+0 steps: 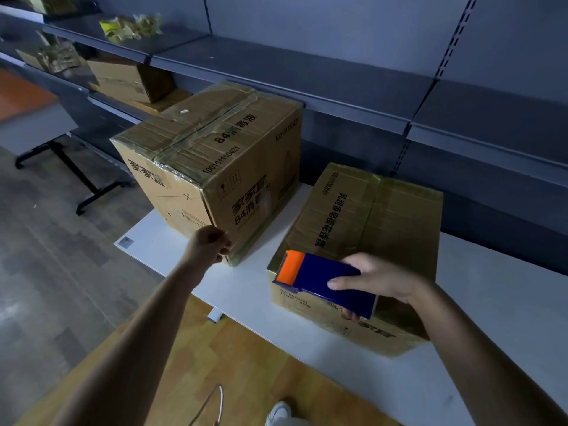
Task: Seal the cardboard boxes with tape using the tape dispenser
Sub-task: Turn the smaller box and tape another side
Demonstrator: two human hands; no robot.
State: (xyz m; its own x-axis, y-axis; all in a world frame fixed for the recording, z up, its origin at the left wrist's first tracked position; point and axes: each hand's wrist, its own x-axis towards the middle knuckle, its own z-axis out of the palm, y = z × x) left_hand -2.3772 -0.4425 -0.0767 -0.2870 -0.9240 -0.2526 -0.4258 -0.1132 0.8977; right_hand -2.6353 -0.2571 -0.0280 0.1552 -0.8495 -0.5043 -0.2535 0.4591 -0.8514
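Observation:
Two brown cardboard boxes stand on a white table (252, 290). The tall box (215, 167) at the left has clear tape along its top seam. The low box (368, 229) at the right also shows tape down its closed flaps. My right hand (378, 279) grips a blue tape dispenser (325, 281) with an orange roller end, held over the low box's near left corner. My left hand (209, 244) has curled fingers against the tall box's near bottom corner; whether it grips anything is unclear.
Dark metal shelving (338, 78) runs behind the table, with more cardboard boxes (129, 78) and crumpled packing paper (132, 26) at the far left. A small folding table (40, 127) stands on the floor to the left. My shoe (278, 412) shows below.

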